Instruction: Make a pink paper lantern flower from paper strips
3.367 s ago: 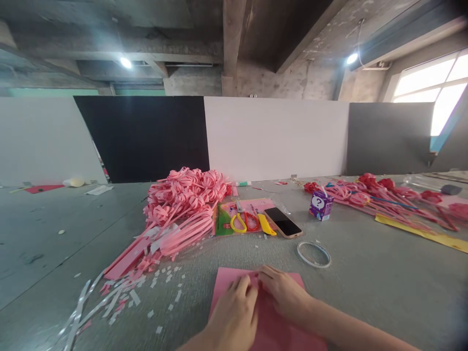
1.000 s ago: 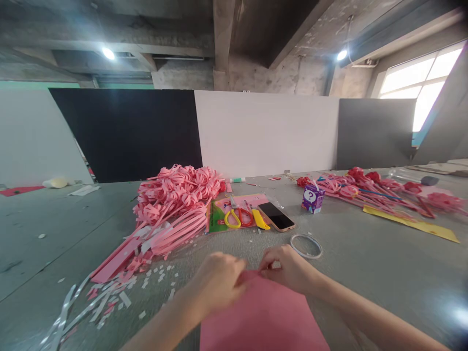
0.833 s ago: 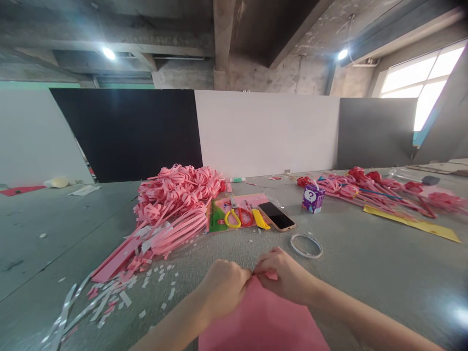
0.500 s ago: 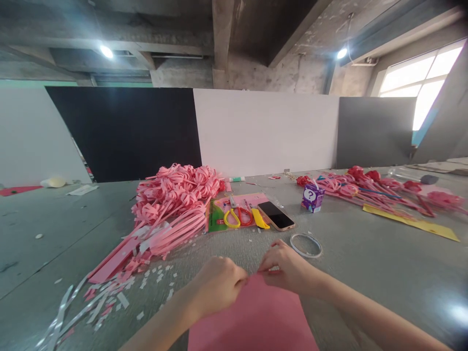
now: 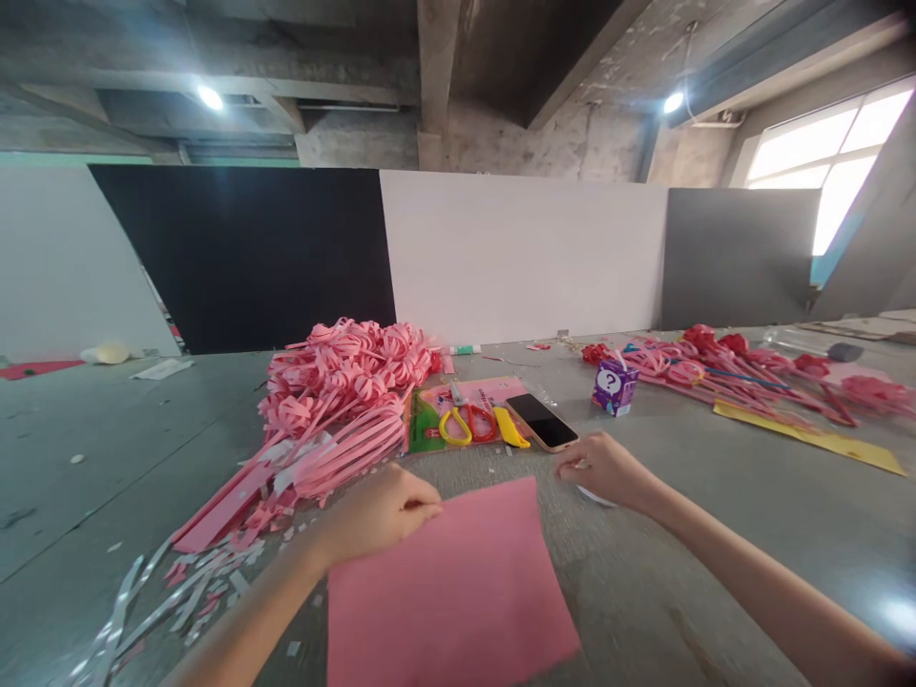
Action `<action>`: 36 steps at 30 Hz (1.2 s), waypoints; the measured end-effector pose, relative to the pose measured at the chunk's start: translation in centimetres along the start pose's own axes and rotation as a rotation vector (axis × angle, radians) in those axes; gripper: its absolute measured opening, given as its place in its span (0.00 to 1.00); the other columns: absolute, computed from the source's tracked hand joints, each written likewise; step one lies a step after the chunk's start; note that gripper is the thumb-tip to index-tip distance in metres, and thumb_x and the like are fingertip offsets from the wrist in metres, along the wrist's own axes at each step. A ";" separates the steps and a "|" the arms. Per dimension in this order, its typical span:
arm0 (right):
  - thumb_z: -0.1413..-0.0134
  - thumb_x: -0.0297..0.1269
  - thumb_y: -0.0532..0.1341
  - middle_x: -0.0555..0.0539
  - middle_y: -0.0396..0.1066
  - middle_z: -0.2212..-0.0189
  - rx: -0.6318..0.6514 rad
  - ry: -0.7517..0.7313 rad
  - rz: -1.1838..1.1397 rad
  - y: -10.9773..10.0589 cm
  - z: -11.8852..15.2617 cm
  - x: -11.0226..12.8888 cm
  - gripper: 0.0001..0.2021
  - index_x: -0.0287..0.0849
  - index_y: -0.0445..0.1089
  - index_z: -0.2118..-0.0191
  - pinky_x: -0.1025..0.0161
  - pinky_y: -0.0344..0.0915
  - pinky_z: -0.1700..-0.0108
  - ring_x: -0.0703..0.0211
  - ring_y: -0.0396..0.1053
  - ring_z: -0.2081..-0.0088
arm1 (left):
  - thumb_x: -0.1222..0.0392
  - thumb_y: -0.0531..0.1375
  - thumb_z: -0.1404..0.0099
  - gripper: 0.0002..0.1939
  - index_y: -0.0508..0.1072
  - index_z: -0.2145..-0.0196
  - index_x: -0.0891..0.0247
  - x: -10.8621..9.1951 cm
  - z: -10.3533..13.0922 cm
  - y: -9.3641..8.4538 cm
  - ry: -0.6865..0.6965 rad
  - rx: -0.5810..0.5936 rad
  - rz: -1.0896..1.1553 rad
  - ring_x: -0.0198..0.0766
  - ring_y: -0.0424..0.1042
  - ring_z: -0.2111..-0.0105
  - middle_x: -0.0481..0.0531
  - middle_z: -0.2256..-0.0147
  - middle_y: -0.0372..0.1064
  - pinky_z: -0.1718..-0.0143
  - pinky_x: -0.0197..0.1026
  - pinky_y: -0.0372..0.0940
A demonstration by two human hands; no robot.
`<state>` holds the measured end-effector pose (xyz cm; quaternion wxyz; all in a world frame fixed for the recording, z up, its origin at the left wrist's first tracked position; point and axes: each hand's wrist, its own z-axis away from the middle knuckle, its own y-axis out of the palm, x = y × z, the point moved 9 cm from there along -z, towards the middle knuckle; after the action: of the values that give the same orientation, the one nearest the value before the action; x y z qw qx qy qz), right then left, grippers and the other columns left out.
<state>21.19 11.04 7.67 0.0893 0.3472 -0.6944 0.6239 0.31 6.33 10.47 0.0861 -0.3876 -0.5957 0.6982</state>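
Note:
A plain pink sheet of paper (image 5: 458,592) lies slanted in front of me on the grey table. My left hand (image 5: 379,515) is closed on its upper left edge, thumb and fingers pinching the paper. Off the sheet's right corner, my right hand (image 5: 608,469) is in the air with its fingers curled in. What its fingertips hold, if anything, is hidden. Beneath that hand shows a small part of a white tape roll (image 5: 597,498); I cannot tell whether the hand touches it.
Behind the sheet lie yellow- and red-handled scissors (image 5: 456,427), a yellow cutter (image 5: 511,429) and a phone (image 5: 542,422). Pink paper-strip flowers (image 5: 343,382) heap at left, near paper scraps (image 5: 207,582). A purple box (image 5: 614,386) and more paper flowers (image 5: 716,358) are at right.
The hands have moved apart: my right hand let go of the paper's top edge and went right, over the tape roll. My left hand moved left and forward with the sheet, which now lies turned.

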 end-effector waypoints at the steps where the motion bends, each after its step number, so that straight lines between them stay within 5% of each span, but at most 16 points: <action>1: 0.56 0.32 0.55 0.48 0.72 0.77 -0.012 0.015 0.004 -0.4 -0.1 -0.3 0.09 0.40 0.74 0.77 0.68 0.59 0.68 0.62 0.67 0.72 | 0.59 0.48 0.40 0.17 0.62 0.84 0.65 0.7 0.0 -0.3 -0.025 -0.010 0.059 0.29 0.45 0.81 0.42 0.82 0.42 0.79 0.34 0.41; 4: 0.50 0.36 0.52 0.47 0.73 0.73 0.017 0.046 -0.102 -0.8 0.1 0.0 0.13 0.39 0.73 0.72 0.66 0.61 0.65 0.60 0.68 0.69 | 0.55 0.48 0.40 0.17 0.63 0.82 0.64 3.1 -0.2 -1.0 -0.100 -0.084 0.259 0.30 0.49 0.80 0.42 0.81 0.47 0.78 0.33 0.44; 9: 0.47 0.43 0.52 0.46 0.67 0.56 0.359 0.070 -0.653 2.2 1.6 2.7 0.17 0.43 0.65 0.54 0.62 0.60 0.56 0.59 0.64 0.56 | 0.49 0.54 0.44 0.15 0.70 0.71 0.65 7.0 -0.5 0.2 -0.281 -0.168 0.605 0.36 0.62 0.70 0.47 0.72 0.64 0.70 0.35 0.54; 15: 0.57 0.37 0.62 0.45 0.69 0.61 0.435 0.121 -0.922 3.7 1.8 2.7 0.15 0.39 0.68 0.60 0.63 0.61 0.56 0.59 0.67 0.60 | 0.48 0.60 0.50 0.20 0.70 0.63 0.63 10.0 -0.4 2.2 -0.467 -0.230 0.888 0.42 0.66 0.64 0.52 0.65 0.69 0.64 0.40 0.58; 21: 0.58 0.33 0.62 0.44 0.70 0.66 0.354 0.165 -0.974 3.6 1.2 1.7 0.12 0.35 0.70 0.65 0.63 0.62 0.57 0.60 0.67 0.64 | 0.48 0.59 0.50 0.18 0.72 0.65 0.64 9.6 -0.9 2.2 -0.390 -0.219 0.787 0.44 0.62 0.58 0.53 0.62 0.68 0.59 0.40 0.54; 29: 0.59 0.31 0.62 0.45 0.71 0.68 0.294 0.183 -0.913 3.6 1.1 1.3 0.09 0.34 0.70 0.67 0.65 0.63 0.60 0.62 0.68 0.66 | 0.50 0.58 0.48 0.17 0.70 0.65 0.64 9.6 -1.1 2.7 -0.350 -0.200 0.797 0.42 0.64 0.62 0.50 0.66 0.67 0.63 0.39 0.54; 36: 0.56 0.42 0.60 0.45 0.71 0.68 0.284 0.298 -0.899 4.3 1.3 0.0 0.13 0.36 0.69 0.67 0.62 0.64 0.59 0.61 0.70 0.67 | 0.50 0.58 0.48 0.14 0.69 0.70 0.64 9.0 -1.0 2.1 -0.323 -0.201 0.741 0.38 0.62 0.69 0.47 0.72 0.63 0.69 0.37 0.53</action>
<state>19.06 9.70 3.97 0.3999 0.5281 -0.3637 0.6549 -4.46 11.79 4.65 -0.3040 -0.4678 -0.4869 0.6721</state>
